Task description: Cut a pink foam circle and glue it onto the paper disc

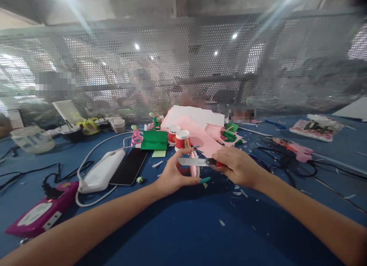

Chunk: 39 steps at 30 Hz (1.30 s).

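Note:
My left hand (171, 176) pinches a small round piece with a pale pink face and a white rim (195, 171), thumb below and fingers above. The fingernails look teal. My right hand (239, 166) is closed around the red handle of a box cutter (190, 162). Its flat blade points left and lies across the round piece; whether it cuts into it I cannot tell. Just beyond my left hand stand two red-and-white paper cups (182, 141), upside down. Behind them lie pink paper (199, 134) and white sheets (195, 116).
At left lie a black phone (129, 166), a white power bank (104, 170) with a cable and a purple power strip (46, 210). Green folded paper (154, 140) is near the cups. A glue gun (295, 148) with black cords lies right. A perforated metal screen (183, 67) stands behind; paper scraps are scattered.

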Each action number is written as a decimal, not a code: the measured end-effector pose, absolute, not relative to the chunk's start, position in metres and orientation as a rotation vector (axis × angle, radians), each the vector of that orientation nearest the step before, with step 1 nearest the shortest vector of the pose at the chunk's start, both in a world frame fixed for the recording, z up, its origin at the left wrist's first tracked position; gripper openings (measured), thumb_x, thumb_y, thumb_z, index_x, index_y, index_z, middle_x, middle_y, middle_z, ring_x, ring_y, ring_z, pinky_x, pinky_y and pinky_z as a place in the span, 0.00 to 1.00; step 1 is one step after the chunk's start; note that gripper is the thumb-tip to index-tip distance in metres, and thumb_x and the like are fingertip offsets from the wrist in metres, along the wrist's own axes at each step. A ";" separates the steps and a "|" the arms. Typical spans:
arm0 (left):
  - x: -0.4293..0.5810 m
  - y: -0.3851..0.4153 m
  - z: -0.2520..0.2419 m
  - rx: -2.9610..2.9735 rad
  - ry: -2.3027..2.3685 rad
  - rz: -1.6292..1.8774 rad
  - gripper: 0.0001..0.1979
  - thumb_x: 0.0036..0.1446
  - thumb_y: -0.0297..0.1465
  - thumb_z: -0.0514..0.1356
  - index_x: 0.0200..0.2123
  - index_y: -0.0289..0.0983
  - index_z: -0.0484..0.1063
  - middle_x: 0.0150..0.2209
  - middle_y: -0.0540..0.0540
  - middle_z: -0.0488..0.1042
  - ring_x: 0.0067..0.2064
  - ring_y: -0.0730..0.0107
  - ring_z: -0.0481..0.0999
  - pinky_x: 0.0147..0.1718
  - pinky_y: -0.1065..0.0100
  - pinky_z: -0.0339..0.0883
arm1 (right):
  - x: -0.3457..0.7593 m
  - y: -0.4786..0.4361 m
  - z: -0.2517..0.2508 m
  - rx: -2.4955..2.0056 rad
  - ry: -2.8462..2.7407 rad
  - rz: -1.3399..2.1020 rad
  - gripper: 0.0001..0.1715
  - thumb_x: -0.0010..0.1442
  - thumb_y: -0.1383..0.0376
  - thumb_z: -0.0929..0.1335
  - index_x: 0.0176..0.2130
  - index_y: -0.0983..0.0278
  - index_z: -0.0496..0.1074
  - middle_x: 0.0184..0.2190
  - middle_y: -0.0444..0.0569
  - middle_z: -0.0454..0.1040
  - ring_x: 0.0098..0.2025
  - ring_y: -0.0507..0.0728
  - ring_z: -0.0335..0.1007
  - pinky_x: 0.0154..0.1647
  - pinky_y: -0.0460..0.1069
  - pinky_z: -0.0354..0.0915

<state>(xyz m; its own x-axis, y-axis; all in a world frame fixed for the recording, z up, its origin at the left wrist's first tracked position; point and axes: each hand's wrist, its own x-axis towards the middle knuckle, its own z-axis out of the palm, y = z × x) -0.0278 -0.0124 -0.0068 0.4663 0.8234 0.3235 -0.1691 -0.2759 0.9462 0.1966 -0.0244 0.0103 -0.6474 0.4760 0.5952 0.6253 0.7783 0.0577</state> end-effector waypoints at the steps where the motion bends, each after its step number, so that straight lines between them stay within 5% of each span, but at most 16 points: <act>1: -0.028 -0.012 -0.008 1.571 0.583 1.063 0.37 0.32 0.24 0.72 0.49 0.39 0.63 0.55 0.40 0.63 0.49 0.55 0.71 0.44 0.56 0.71 | 0.196 -0.024 0.010 -0.821 -2.398 -0.347 0.12 0.64 0.62 0.58 0.33 0.64 0.64 0.27 0.48 0.68 0.31 0.55 0.60 0.33 0.49 0.56; 22: -0.026 -0.011 -0.008 1.569 0.525 0.939 0.42 0.33 0.23 0.72 0.54 0.42 0.62 0.59 0.37 0.60 0.57 0.46 0.64 0.47 0.52 0.69 | 0.188 -0.023 0.007 -0.906 -2.317 -0.248 0.13 0.65 0.60 0.57 0.36 0.64 0.64 0.29 0.50 0.69 0.32 0.56 0.62 0.33 0.50 0.58; 29: -0.026 -0.004 -0.012 1.533 0.539 0.992 0.41 0.32 0.22 0.72 0.53 0.42 0.64 0.55 0.40 0.65 0.56 0.52 0.65 0.56 0.47 0.56 | 0.200 -0.021 0.005 -0.955 -2.205 -0.168 0.11 0.65 0.61 0.57 0.38 0.63 0.64 0.31 0.50 0.70 0.34 0.56 0.64 0.34 0.51 0.60; 39: -0.028 -0.009 -0.007 1.455 0.526 0.941 0.47 0.36 0.23 0.70 0.60 0.48 0.56 0.59 0.42 0.59 0.54 0.53 0.67 0.49 0.53 0.67 | 0.196 -0.021 0.006 -0.819 -2.365 -0.316 0.12 0.64 0.60 0.59 0.36 0.65 0.66 0.29 0.51 0.70 0.32 0.56 0.62 0.34 0.50 0.58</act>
